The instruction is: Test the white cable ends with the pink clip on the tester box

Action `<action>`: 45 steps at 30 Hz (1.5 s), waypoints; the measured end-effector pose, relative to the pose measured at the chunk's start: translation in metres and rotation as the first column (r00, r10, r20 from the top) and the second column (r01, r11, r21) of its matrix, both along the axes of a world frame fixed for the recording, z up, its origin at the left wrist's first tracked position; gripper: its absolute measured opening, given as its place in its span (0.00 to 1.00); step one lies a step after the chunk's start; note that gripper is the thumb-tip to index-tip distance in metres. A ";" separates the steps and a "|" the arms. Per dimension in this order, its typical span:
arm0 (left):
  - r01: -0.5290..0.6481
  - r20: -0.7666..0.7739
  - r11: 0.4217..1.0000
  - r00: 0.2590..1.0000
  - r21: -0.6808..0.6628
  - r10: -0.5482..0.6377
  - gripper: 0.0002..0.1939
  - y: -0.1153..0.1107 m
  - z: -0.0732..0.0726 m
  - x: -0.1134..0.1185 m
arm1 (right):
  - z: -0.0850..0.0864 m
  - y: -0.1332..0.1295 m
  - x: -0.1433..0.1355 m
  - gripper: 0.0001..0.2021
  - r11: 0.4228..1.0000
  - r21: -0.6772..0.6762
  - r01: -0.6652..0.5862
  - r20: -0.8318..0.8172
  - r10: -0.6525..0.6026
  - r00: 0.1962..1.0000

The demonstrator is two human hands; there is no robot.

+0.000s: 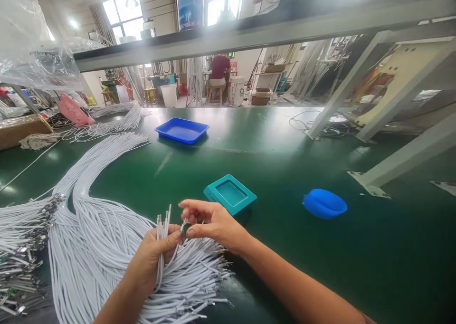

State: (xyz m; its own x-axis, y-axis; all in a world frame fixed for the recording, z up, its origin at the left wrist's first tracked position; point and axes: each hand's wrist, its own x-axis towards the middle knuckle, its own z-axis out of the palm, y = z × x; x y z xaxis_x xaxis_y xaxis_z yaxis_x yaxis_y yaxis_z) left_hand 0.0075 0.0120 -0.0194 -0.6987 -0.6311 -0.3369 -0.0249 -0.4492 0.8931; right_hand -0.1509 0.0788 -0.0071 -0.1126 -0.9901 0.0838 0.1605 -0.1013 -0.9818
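My left hand [156, 252] is closed round several white cables whose ends [164, 224] stick up above the thumb. One cable end [184, 224] leans out to the right between my two hands. Close beside it, my right hand [213, 224] has its thumb and forefinger apart, while the other fingers are curled; a gap shows between it and that end. Under both hands spreads a large bundle of white cables [103, 224], with stripped ends toward the right. A teal tray [231, 194] lies just beyond my right hand.
A blue tray [181, 130] sits farther back, and a blue bowl [325, 204] to the right. More cable ends [21, 262] lie at far left. Metal frame legs [374, 181] stand on the green table [285, 257]. A person [220, 70] sits in the background.
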 end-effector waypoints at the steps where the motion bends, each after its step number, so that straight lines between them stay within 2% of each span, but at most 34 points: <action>1: 0.009 0.008 1.000 1.000 0.008 -0.009 0.13 0.000 -0.001 0.000 | 0.003 0.001 -0.002 0.25 0.999 -0.047 0.011 -0.115 -0.016 0.993; 2: 0.021 0.013 1.000 1.000 0.009 -0.021 0.13 -0.001 -0.001 0.000 | 0.006 0.002 -0.004 0.25 0.996 -0.089 0.011 -0.222 -0.031 0.975; 4: 0.047 0.013 0.999 0.999 -0.002 -0.047 0.13 -0.001 -0.003 0.001 | 0.011 0.004 -0.006 0.15 0.990 -0.141 -0.023 -0.363 -0.030 0.931; 7: 0.086 0.010 0.996 0.996 0.002 -0.086 0.12 -0.001 -0.003 0.001 | 0.009 0.005 -0.005 0.04 0.985 -0.166 -0.049 -0.384 -0.019 0.923; 9: 0.093 0.004 0.995 0.996 0.030 -0.093 0.11 -0.002 -0.002 0.002 | 0.005 0.003 -0.002 0.03 0.990 -0.142 -0.015 -0.302 -0.029 0.953; 12: 0.106 -0.044 0.991 0.994 0.084 -0.103 0.09 -0.003 -0.002 0.002 | -0.004 0.001 0.006 0.06 0.995 -0.050 0.089 -0.083 -0.093 0.992; 15: 0.132 -0.104 0.980 0.988 0.146 -0.118 0.08 -0.005 -0.003 0.003 | -0.008 -0.001 0.017 0.08 0.984 0.028 0.177 0.127 -0.179 0.976; 17: 0.128 -0.120 0.976 0.987 0.177 -0.108 0.08 -0.006 -0.004 0.003 | -0.008 -0.001 0.022 0.08 0.983 0.046 0.176 0.227 -0.182 0.957; 19: 0.101 -0.111 0.980 0.990 0.174 -0.082 0.08 -0.005 -0.005 0.002 | -0.008 -0.001 0.025 0.09 0.987 0.042 0.155 0.257 -0.161 0.953; 21: 0.045 -0.078 0.992 0.996 0.115 -0.036 0.09 -0.004 -0.006 0.000 | -0.007 0.000 0.026 0.09 0.984 0.036 0.176 0.187 -0.180 0.966; 24: -0.067 -0.023 0.997 0.997 -0.031 0.067 0.10 -0.001 -0.007 -0.002 | -0.011 0.001 0.025 0.08 0.950 0.000 0.314 -0.110 -0.312 0.944; 25: -0.093 -0.010 0.993 0.996 -0.076 0.093 0.10 0.000 -0.008 -0.003 | -0.013 0.001 0.025 0.08 0.932 -0.038 0.361 -0.226 -0.360 0.905; 27: -0.116 0.004 0.983 0.993 -0.146 0.117 0.10 0.000 -0.009 -0.004 | -0.019 0.002 0.024 0.08 0.890 -0.211 0.405 -0.441 -0.457 0.772; 28: -0.116 0.006 0.979 0.993 -0.165 0.119 0.10 0.000 -0.009 -0.005 | -0.022 0.002 0.023 0.08 0.864 -0.338 0.373 -0.531 -0.502 0.683; 30: -0.109 0.007 0.978 0.994 -0.175 0.112 0.11 0.000 -0.011 -0.005 | -0.025 0.003 0.020 0.09 0.805 -0.566 0.177 -0.663 -0.572 0.484; 31: -0.103 0.007 0.980 0.994 -0.171 0.106 0.11 -0.001 -0.011 -0.005 | -0.024 0.003 0.018 0.10 0.785 -0.617 0.066 -0.700 -0.584 0.411; 32: -0.094 0.010 0.982 0.995 -0.163 0.097 0.10 -0.002 -0.011 -0.005 | -0.022 0.003 0.015 0.10 0.780 -0.625 -0.005 -0.723 -0.577 0.378; 33: -0.085 0.013 0.984 0.996 -0.157 0.088 0.10 -0.002 -0.011 -0.005 | -0.019 0.002 0.012 0.10 0.795 -0.606 -0.023 -0.739 -0.553 0.386; 34: -0.079 0.017 0.984 0.996 -0.157 0.083 0.10 -0.002 -0.011 -0.005 | -0.014 0.002 0.009 0.10 0.822 -0.569 0.010 -0.742 -0.519 0.424; 37: -0.088 0.025 0.980 0.995 -0.179 0.094 0.10 -0.002 -0.009 -0.006 | 0.000 0.001 0.002 0.11 0.915 -0.359 0.183 -0.726 -0.397 0.561; 39: -0.093 0.028 0.975 0.995 -0.202 0.101 0.10 -0.002 -0.008 -0.006 | 0.003 0.000 0.001 0.10 0.952 -0.240 0.187 -0.726 -0.304 0.616; 41: -0.085 0.028 0.973 0.995 -0.213 0.093 0.10 -0.002 -0.008 -0.007 | 0.000 -0.001 0.002 0.08 0.961 -0.225 0.162 -0.716 -0.276 0.642; 43: -0.070 0.020 0.980 0.997 -0.189 0.075 0.09 -0.003 -0.008 -0.007 | -0.007 -0.002 0.003 0.07 0.932 -0.333 0.143 -0.725 -0.350 0.594; 45: -0.059 0.001 0.992 0.998 -0.114 0.060 0.09 -0.004 -0.008 -0.008 | -0.012 -0.003 0.001 0.11 0.878 -0.477 0.049 -0.774 -0.446 0.451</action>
